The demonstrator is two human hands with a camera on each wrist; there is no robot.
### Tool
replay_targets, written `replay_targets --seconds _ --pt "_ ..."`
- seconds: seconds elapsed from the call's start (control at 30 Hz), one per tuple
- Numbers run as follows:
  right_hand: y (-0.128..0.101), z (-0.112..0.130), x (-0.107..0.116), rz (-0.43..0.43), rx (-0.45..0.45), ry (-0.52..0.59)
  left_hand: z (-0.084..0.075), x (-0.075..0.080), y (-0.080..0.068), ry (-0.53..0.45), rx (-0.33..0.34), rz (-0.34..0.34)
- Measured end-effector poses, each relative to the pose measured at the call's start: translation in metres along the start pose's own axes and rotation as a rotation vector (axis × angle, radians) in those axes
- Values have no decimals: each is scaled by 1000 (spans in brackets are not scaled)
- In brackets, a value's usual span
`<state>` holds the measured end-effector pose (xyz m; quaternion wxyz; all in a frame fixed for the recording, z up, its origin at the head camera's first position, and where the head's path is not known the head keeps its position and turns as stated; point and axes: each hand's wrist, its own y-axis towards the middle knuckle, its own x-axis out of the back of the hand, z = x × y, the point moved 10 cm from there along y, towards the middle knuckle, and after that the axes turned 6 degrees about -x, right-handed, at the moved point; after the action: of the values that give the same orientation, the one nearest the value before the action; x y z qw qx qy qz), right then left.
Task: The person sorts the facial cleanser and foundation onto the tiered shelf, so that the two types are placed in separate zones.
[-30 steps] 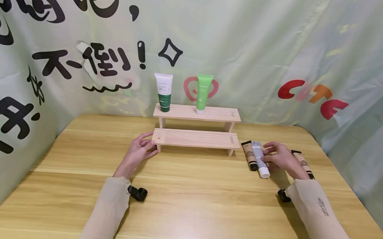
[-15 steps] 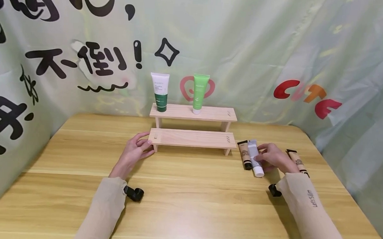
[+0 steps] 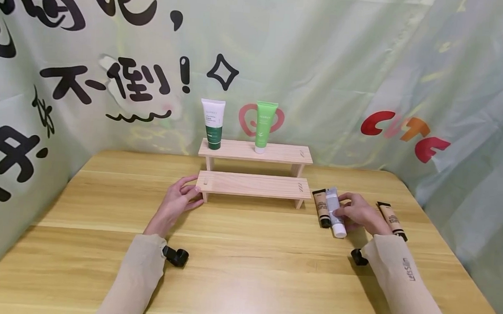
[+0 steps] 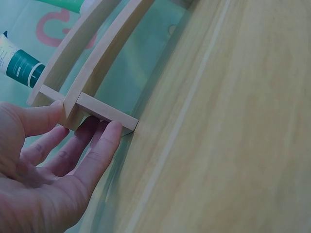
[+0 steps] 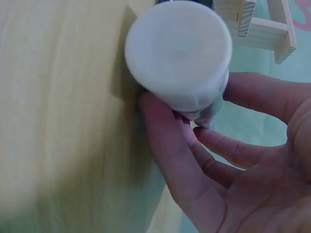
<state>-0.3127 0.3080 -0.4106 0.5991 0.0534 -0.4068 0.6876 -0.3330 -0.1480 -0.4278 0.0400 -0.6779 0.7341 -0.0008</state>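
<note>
Right hand: the right hand [image 3: 357, 214] is curled round a grey tube [image 3: 334, 208] with a white cap [image 3: 339, 232]; the tube is pinched between thumb and fingers at the right side of the bench [image 3: 247, 267]; whether the tube is lifted or resting on the wood cannot be told from the head view
Grey tube: it is seen lying with its cap toward the person, just right of a beige tube [image 3: 321, 206] with a black cap; a second beige tube [image 3: 392, 220] is seen on the far side of the hand, apart from the other two
Left hand: the left hand [image 3: 179, 201] is laid against the left end of the lower shelf [image 3: 252, 184] of a wooden stand; the thumb is placed on top of the board and the fingers are loosely bent beneath its end
Wooden stand: two steps are shown, the upper shelf [image 3: 255, 151] behind the lower; a white and green tube [image 3: 212, 123] and a light green tube [image 3: 264, 126] are stood upright on the upper shelf, cap down
Left wrist view only: the fingers [image 4: 97, 155] are seen touching the leg [image 4: 107, 112] under the lower board; this contact is hidden in the head view
Right wrist view only: the round face of the white cap [image 5: 178, 51] is seen end on, gripped by fingertips [image 5: 160, 121]; the tube's body is hidden behind it
Backdrop: a pale green cloth [image 3: 321, 62] with black characters and red letters is hung behind the bench
</note>
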Motion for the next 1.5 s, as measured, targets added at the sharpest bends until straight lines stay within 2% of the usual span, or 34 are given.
replay_targets --seconds 0.3,0.53,0.8,1.17,1.5 --pt "1 -3 1 67 65 72 2 0 0 20 7 -6" --pt "0 -6 16 45 63 95 5 -5 2 11 8 -1" --pt "-2 8 33 17 91 82 3 -4 0 6 20 -9" --pt "-5 34 35 5 146 111 3 -2 0 6 16 -7" --pt "-10 65 46 -55 200 134 3 -1 0 14 19 -9"
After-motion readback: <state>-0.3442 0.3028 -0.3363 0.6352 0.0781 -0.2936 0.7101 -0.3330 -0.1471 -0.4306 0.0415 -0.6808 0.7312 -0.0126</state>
